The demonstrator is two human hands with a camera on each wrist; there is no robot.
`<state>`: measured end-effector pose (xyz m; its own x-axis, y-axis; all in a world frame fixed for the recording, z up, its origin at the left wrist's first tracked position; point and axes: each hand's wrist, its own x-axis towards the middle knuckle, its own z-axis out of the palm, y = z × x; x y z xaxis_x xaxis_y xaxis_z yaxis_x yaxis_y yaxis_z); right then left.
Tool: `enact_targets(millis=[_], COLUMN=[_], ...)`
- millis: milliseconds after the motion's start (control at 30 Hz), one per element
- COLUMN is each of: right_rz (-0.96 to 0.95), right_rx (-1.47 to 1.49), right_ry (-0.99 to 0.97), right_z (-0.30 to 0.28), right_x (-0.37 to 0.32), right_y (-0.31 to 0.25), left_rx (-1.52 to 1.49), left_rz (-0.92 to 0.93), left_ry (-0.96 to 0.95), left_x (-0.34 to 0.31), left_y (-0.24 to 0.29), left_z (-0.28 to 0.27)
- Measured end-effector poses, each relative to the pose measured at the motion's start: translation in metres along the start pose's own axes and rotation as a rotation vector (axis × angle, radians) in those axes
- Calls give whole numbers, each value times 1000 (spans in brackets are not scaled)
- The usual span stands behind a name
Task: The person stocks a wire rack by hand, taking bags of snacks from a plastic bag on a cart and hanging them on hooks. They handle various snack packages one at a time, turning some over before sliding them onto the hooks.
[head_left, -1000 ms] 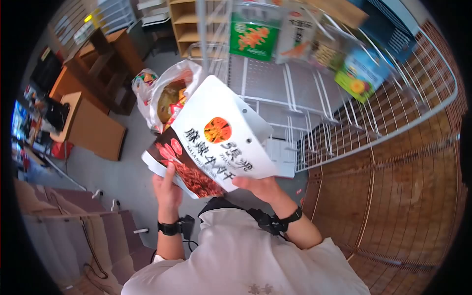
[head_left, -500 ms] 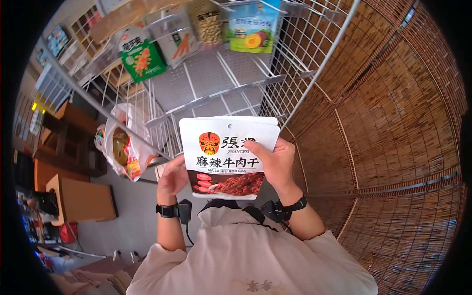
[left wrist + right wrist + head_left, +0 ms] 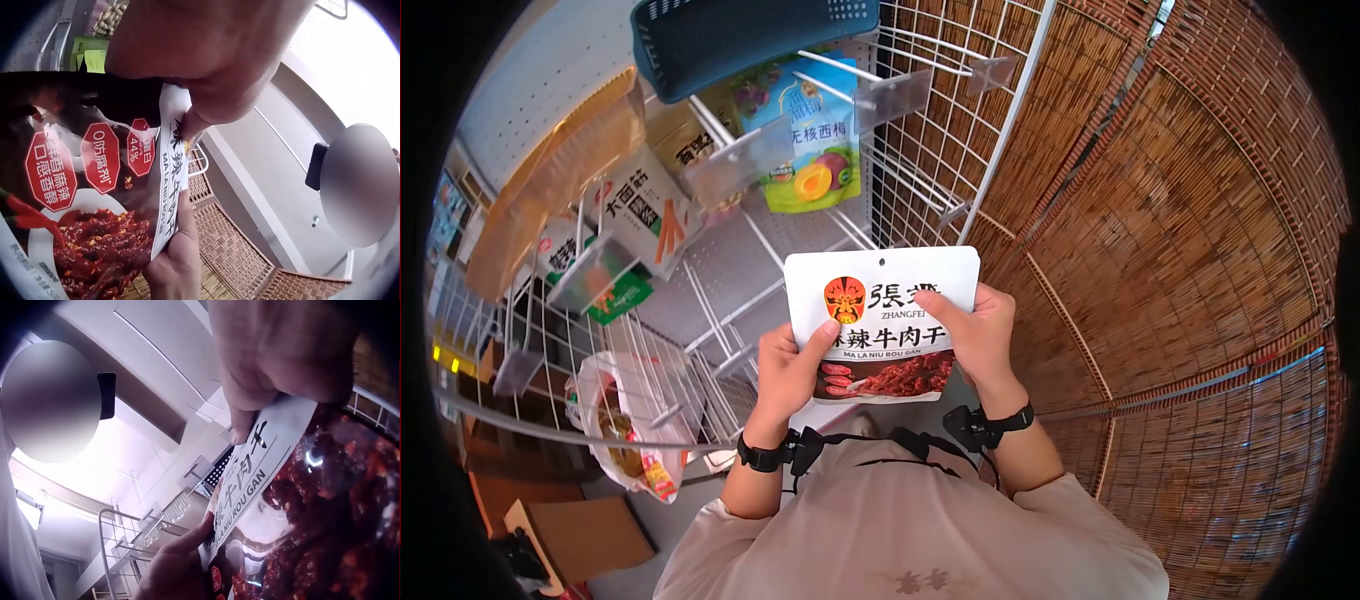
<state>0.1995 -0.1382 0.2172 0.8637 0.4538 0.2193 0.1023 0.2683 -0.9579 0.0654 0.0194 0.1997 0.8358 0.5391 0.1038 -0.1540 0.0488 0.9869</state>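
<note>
A white and dark-red pouch of beef jerky is held upright in front of the chest, its printed front toward the head camera. My left hand grips its left edge, thumb lying over the front. On the right edge, my right hand pinches it with the thumb across the printed name; the fingers behind are hidden. In the left wrist view the pouch fills the left side, with the left hand above it. The right wrist view has the right hand over the pouch's edge.
A wire rack with hooks carries a blue prune pouch, a white snack bag and a green snack bag. Above hangs a dark blue basket. A white plastic bag of goods sits lower left. Woven reed panels stand at right.
My view has turned rightward and moved closer to the rack. The left hand, loose beside the pouch half a second ago, now grips its left edge; the pouch has gone from tilted to upright.
</note>
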Motion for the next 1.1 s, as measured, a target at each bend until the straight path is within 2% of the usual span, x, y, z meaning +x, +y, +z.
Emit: enact_targets(millis=[367, 500, 567, 600, 633, 700, 733, 767, 833, 867, 933, 1100], right_rz=[-38, -130, -137, -131, -120, -133, -118, -100, -114, -131, -183, -240], right_rx=[87, 130, 183, 233, 283, 325, 370, 414, 412, 405, 347, 349], right_ry=[24, 48, 53, 95, 137, 109, 122, 136, 116, 114, 126, 165], right_z=[-28, -43, -49, -50, -50, -49, -48, -47, -46, -45, -43, -34], right_x=[68, 109, 135, 147, 157, 172, 178, 183, 189, 191, 194, 206], right_y=[10, 18, 25, 29, 31, 30, 29, 29, 30, 27, 22, 18], left_rx=[101, 176, 246, 325, 358, 304, 450, 462, 386, 397, 515, 558], left_rz=[-37, 36, 79, 47, 95, 64, -34, -62, 66, 69, 191, 238], left_ry=[-98, -11, -1, -41, -49, -29, 59, 90, 16, 28, 88, 169], left_x=[72, 114, 141, 156, 165, 189, 197, 198, 206, 207, 212, 228], left_y=[19, 37, 40, 45, 54, 47, 52, 65, 67, 68, 72, 72], left_z=[29, 67, 80, 82, 90, 92, 92, 98, 96, 97, 99, 103])
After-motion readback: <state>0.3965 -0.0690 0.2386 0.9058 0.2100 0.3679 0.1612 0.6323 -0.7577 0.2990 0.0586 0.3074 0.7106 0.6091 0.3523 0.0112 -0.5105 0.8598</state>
